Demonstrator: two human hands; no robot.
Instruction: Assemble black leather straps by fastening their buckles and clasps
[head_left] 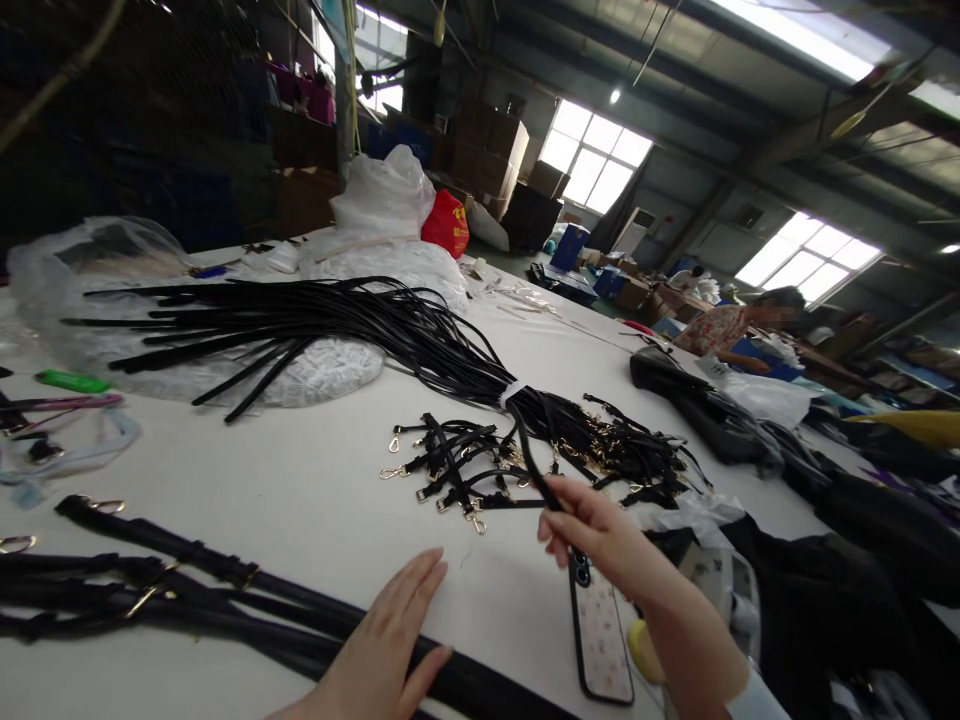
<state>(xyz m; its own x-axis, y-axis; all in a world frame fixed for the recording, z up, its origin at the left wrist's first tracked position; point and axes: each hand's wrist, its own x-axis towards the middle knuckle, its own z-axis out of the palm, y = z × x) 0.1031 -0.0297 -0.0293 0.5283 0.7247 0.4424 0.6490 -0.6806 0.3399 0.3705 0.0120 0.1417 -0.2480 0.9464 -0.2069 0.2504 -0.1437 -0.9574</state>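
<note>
My right hand [581, 525] is closed on the end of a thin black strap [531, 455]. That strap runs up toward a long bundle of black straps [360, 315], bound by a white tie [512, 393]. My left hand [394, 630] lies open over wide black straps [255, 630] with gold buckles at the near edge of the table. Between the hands and the bundle sits a pile of short black straps [465, 455] with gold clasps. Just below my right hand lies a phone [602, 635] in a patterned case.
The white table [300, 480] carries clear plastic bags [322, 370] under the bundle and a green-handled tool [73, 381] at left. A red bag [447, 224] stands at the back. Black goods [810, 590] are heaped at right. A person [720, 325] works farther off.
</note>
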